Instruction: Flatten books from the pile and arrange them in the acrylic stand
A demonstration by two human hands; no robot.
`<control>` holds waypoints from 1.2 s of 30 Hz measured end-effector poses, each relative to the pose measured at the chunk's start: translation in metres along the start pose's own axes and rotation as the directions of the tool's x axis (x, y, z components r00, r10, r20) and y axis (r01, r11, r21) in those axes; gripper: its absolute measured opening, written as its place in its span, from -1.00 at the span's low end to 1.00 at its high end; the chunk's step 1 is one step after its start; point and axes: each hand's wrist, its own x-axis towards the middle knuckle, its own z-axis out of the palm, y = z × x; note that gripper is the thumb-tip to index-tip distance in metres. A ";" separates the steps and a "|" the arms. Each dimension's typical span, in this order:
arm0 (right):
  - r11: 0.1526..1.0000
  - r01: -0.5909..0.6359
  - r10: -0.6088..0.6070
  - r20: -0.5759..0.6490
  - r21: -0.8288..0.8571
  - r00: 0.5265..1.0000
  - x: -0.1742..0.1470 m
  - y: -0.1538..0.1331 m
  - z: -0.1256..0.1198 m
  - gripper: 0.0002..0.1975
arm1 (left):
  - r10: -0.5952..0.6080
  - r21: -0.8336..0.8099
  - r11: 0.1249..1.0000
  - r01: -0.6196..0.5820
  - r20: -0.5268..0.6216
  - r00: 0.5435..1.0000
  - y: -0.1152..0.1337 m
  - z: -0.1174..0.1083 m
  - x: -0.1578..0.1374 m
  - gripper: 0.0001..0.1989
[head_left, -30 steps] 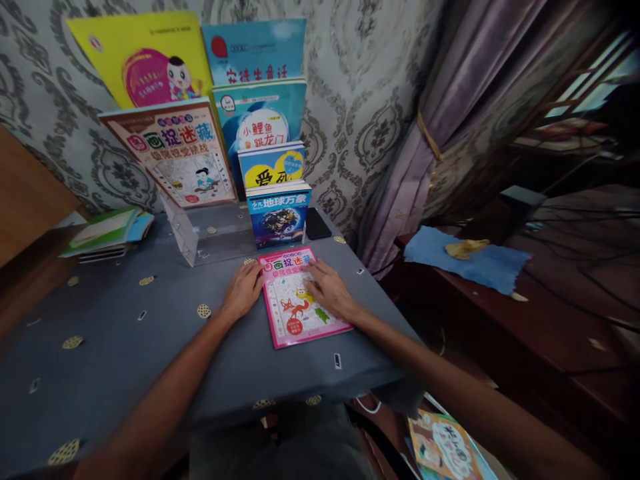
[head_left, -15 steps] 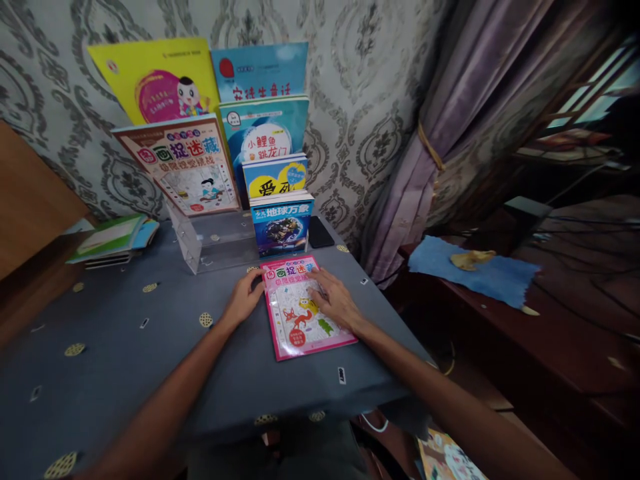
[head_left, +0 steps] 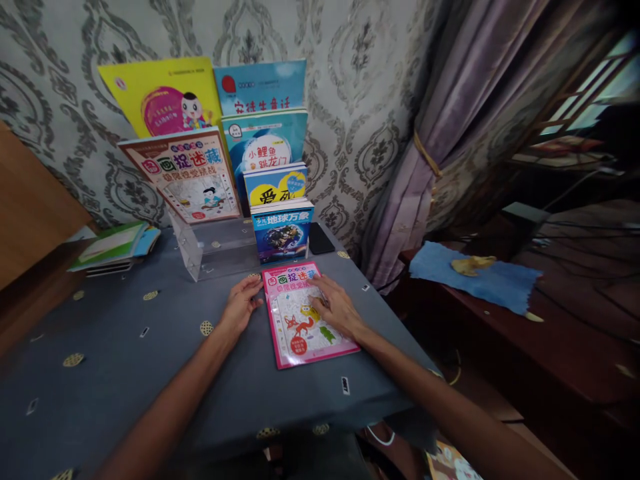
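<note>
A pink picture book with a fox on its cover lies flat on the dark grey tablecloth. My left hand is beside its upper left edge, thumb apart from the fingers, gripping nothing. Across the book's right side lies my right hand, fingers stretched over the cover and thumb spread. Just behind the book stands a small blue book with a globe picture, at the front of a clear acrylic rack.
More upright books fill the rack, among them a yellow book and a brown-bordered book. A black phone lies beside it. Flat books are stacked at left. To the right is a dark red bench bearing a blue cloth.
My left hand has drawn slightly away from the book's left edge and its fingers have loosened. My right hand stays on the cover. The view has tilted up a little.
</note>
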 end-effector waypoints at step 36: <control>0.994 -0.031 0.027 -0.038 -0.108 0.999 0.069 0.046 -0.002 -0.50 | 0.365 0.796 0.099 -0.598 0.530 0.766 -0.033 -0.003 -0.012 -0.57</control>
